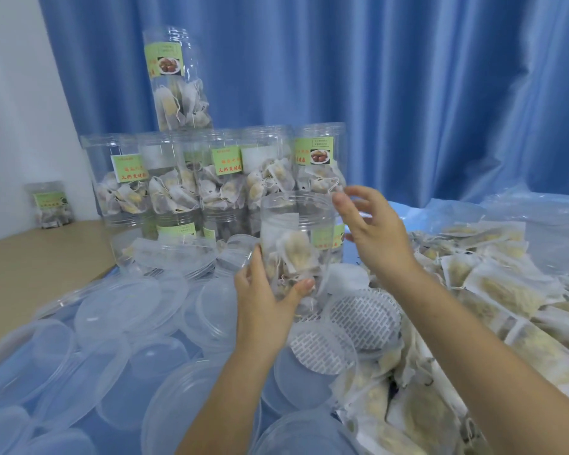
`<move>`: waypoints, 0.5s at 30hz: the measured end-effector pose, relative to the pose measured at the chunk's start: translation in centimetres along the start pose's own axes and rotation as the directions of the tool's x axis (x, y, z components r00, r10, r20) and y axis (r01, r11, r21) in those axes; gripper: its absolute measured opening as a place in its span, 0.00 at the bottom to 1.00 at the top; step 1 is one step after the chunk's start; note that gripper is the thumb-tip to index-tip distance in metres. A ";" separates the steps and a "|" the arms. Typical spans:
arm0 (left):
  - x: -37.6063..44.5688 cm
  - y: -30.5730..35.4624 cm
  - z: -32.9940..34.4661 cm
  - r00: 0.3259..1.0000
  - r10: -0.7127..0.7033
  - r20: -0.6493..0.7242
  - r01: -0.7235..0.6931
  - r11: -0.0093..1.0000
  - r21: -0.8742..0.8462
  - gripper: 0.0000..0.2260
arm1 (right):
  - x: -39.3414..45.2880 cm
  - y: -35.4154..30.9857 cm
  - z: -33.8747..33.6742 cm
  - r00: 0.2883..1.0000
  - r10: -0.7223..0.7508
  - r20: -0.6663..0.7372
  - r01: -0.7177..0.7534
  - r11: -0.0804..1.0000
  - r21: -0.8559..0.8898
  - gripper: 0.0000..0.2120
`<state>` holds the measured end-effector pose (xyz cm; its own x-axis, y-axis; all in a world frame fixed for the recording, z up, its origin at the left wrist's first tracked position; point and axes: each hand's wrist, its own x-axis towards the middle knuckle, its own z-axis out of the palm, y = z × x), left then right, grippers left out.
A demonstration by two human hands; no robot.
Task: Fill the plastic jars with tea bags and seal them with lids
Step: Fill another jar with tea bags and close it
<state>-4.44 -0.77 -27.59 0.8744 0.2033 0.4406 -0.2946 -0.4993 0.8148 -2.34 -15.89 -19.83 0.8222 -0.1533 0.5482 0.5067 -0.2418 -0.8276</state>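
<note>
Two hands meet at one open jar (pixel 296 238) in the middle of the frame: the left hand (pixel 266 300) grips its lower half, thumb and fingers curled round it, while the right hand (pixel 375 231) hovers at the rim, fingers spread and holding nothing. Tea bags (pixel 294 257) fill its bottom. Behind, five filled jars (pixel 211 178) carry a sixth (pixel 178 80).

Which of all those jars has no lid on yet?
The jar gripped in the left hand, its mouth open beside the right hand. The jars stacked behind appear closed.
</note>
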 end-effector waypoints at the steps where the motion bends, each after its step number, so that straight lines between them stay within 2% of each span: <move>1: 0.0 0.0 0.0 1.000 -0.006 -0.014 0.006 1.000 0.001 0.43 | -0.4 0.8 -0.1 0.999 0.043 -0.008 -0.043 0.999 0.014 0.08; 2: 0.1 0.0 0.0 1.000 -0.008 -0.019 0.008 1.000 0.007 0.42 | -0.7 1.7 -0.3 0.996 0.093 0.000 -0.093 0.995 -0.036 0.05; 3: 0.1 -0.1 0.0 1.000 -0.003 -0.015 0.003 1.000 0.025 0.41 | -0.9 2.7 -0.7 0.989 0.144 0.035 -0.137 0.979 -0.151 0.07; 6: 0.1 -0.2 0.1 0.999 0.027 0.032 -0.030 0.995 0.093 0.39 | -1.8 5.9 -1.2 0.949 0.272 0.159 -0.140 0.815 -0.562 0.15; 9: 0.0 -0.3 0.3 0.996 0.046 0.080 -0.054 0.993 0.102 0.38 | -2.0 7.2 -0.8 0.953 0.284 0.110 -0.144 0.739 -0.658 0.14; 11: 0.0 -0.3 0.3 0.994 0.052 0.094 -0.062 0.992 0.110 0.37 | -1.4 7.6 -0.4 0.956 0.284 0.068 -0.129 0.618 -0.775 0.17; 13: 0.0 -0.4 0.3 0.993 0.053 0.104 -0.065 0.992 0.109 0.37 | -1.0 7.7 -0.2 0.931 0.360 0.059 -0.140 0.503 -0.853 0.24; 15: -0.1 -0.4 0.3 0.992 0.052 0.119 -0.066 0.992 0.111 0.37 | -1.0 8.2 0.0 0.900 0.429 0.074 -0.186 0.533 -0.826 0.26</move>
<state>-4.28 -0.83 -28.07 0.8974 0.0753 0.4348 -0.3068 -0.6016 0.7375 0.97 -17.74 -27.12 0.9768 -0.1707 0.1295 -0.0971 -0.8914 -0.4427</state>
